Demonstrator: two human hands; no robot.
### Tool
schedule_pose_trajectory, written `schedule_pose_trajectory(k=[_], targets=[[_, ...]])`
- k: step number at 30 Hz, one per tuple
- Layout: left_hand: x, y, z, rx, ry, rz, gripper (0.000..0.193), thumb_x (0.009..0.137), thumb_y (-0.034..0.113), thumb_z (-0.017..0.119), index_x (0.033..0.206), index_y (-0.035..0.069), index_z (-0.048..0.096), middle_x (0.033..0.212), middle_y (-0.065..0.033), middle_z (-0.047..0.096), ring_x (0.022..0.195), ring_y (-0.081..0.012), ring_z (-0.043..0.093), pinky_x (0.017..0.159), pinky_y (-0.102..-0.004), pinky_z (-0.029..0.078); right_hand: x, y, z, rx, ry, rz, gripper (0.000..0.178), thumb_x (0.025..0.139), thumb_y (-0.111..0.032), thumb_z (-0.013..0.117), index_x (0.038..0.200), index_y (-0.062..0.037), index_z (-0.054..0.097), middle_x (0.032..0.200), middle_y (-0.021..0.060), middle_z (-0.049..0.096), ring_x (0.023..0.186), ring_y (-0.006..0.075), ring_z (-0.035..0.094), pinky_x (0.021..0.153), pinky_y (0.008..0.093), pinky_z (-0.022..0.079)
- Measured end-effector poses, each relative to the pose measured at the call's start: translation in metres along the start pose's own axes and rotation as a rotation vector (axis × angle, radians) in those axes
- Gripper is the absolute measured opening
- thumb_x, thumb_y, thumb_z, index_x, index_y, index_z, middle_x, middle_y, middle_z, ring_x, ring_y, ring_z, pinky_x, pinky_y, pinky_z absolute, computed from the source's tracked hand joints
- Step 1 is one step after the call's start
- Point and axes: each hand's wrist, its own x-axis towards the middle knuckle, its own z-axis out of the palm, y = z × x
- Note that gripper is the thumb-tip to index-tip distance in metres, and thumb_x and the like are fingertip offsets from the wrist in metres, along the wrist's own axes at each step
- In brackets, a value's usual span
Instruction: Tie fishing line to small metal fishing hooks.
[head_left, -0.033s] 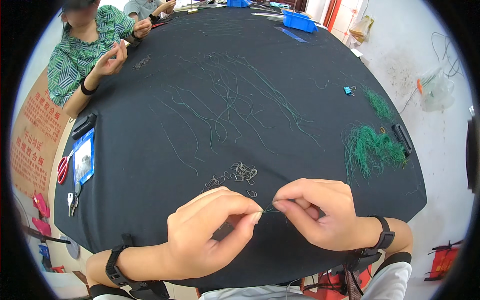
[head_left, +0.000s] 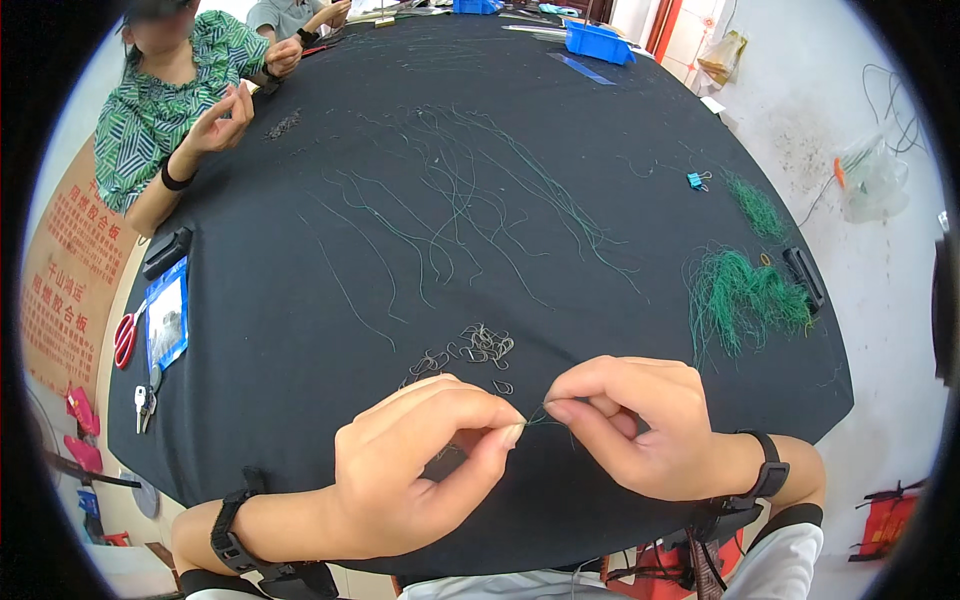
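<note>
My left hand (head_left: 425, 465) is closed, thumb and forefinger pressed together on a thin green thread (head_left: 538, 421). Facing it a short way off, my right hand (head_left: 640, 425) pinches the same thread, which makes a small loop between the fingertips. Whether a hook is hidden inside the left pinch, I cannot make out. Just beyond my hands lies a small pile of bent metal hooks (head_left: 487, 345), and a single hook (head_left: 503, 387) sits apart from it. Farther off, several long green strands (head_left: 455, 200) are spread over the black cloth.
A tangled green thread bundle (head_left: 750, 300) lies at right, near a teal binder clip (head_left: 698, 181). At left are red-handled scissors (head_left: 125, 340), a blue-edged packet (head_left: 168, 315) and keys (head_left: 146, 405). A co-worker in a green patterned shirt (head_left: 150, 100) sits far left; a blue bin (head_left: 600, 43) stands at back.
</note>
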Motion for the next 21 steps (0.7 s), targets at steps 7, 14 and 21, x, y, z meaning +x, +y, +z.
schedule_pose_trajectory(k=[7, 14, 21], targets=[[-0.0014, 0.0000, 0.0045, -0.076, 0.015, -0.039, 0.013, 0.075, -0.009, 0.066, 0.086, -0.003, 0.063, 0.073, -0.0092, 0.064, 0.059, -0.0155, 0.061, 0.053, -0.0238, 0.049, 0.0023, 0.0023, 0.0013, 0.018, 0.026, -0.021, 0.010, 0.079, -0.002, 0.069, 0.086, -0.0038, 0.061, 0.056, 0.0042, 0.050, 0.044, 0.0150, 0.047, 0.044, 0.0286, 0.037], [-0.0009, -0.0006, 0.0035, -0.084, 0.007, -0.023, 0.012, 0.076, -0.009, 0.066, 0.086, -0.003, 0.063, 0.074, -0.0102, 0.064, 0.061, -0.0156, 0.062, 0.054, -0.0236, 0.050, 0.0012, 0.0024, 0.0023, 0.090, -0.006, 0.024, 0.009, 0.079, -0.002, 0.069, 0.086, -0.0033, 0.064, 0.058, 0.0046, 0.053, 0.045, 0.0141, 0.047, 0.045, 0.0281, 0.036], [-0.0019, 0.0011, 0.0012, -0.100, -0.007, -0.041, 0.010, 0.078, -0.011, 0.061, 0.088, -0.007, 0.060, 0.078, -0.0133, 0.064, 0.064, -0.0143, 0.062, 0.054, -0.0220, 0.052, -0.0016, 0.0009, 0.0023, 0.267, -0.117, 0.186, 0.008, 0.079, -0.003, 0.069, 0.087, -0.0033, 0.066, 0.058, 0.0044, 0.053, 0.046, 0.0102, 0.044, 0.045, 0.0263, 0.034]])
